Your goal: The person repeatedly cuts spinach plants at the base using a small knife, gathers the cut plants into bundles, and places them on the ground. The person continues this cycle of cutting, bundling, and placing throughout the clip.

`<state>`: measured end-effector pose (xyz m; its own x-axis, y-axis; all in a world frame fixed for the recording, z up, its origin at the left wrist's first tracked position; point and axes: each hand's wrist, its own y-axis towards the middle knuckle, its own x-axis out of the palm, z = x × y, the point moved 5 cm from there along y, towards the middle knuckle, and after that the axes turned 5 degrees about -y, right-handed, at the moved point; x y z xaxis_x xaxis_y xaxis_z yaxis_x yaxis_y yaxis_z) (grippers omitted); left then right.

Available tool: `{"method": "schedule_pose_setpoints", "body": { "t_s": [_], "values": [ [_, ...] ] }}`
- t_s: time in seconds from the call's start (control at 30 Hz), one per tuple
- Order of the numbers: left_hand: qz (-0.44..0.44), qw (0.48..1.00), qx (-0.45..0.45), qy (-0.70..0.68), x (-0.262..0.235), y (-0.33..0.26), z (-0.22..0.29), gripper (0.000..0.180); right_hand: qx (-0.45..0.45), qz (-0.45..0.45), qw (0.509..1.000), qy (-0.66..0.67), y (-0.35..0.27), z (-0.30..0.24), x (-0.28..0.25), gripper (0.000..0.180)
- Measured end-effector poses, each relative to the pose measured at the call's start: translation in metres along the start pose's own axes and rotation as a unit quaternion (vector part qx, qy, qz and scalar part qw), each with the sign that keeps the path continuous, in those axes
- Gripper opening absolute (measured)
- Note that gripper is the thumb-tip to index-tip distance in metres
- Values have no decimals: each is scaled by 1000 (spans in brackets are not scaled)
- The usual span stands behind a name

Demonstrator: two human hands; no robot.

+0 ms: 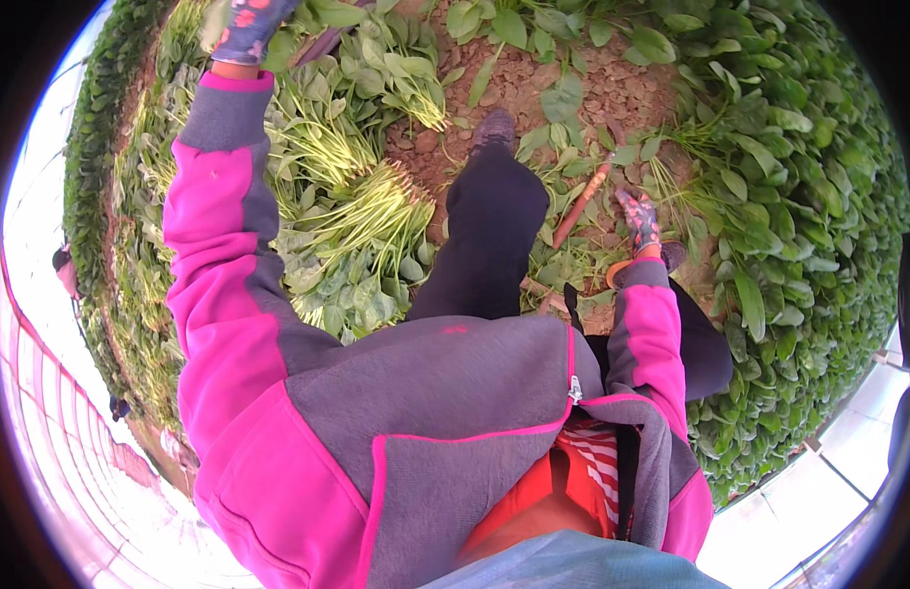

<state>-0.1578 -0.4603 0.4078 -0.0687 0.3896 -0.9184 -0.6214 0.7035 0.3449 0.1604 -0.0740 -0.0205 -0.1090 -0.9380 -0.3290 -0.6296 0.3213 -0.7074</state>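
My left hand, in a grey glove with pink-red flowers, reaches out at the upper left over cut leafy greens. The picture's edge cuts off its fingers, so their grip does not show. My right hand, in a matching glove, is low over the soil beside the standing leafy plants. Its fingers look slightly apart with nothing visible in them. Close to its left, a tool with a reddish-brown wooden handle lies on the ground, apart from the hand; leaves hide its far end.
Bundles of cut greens with pale stems lie left of my dark-trousered leg. Reddish-brown cracked soil shows between the rows. Dense plants fill the right side. A person is partly visible at the far left, near the pale greenhouse wall.
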Motion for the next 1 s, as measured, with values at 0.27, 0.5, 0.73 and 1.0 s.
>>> {"method": "schedule_pose_setpoints", "body": {
  "t_s": [0.27,0.5,0.73,1.0],
  "values": [
    [-345,916,-117,-170,304,-112,-96,25,69,57,992,-85,47,89,56,52],
    [-415,888,185,62,404,-212,-87,26,180,99,957,-203,41,83,77,49],
    [-411,896,166,37,404,-208,-85,32,73,103,946,-298,54,119,86,44],
    [-414,896,152,-48,401,-193,-73,68,90,51,987,122,28,146,101,24]
  ]
}}
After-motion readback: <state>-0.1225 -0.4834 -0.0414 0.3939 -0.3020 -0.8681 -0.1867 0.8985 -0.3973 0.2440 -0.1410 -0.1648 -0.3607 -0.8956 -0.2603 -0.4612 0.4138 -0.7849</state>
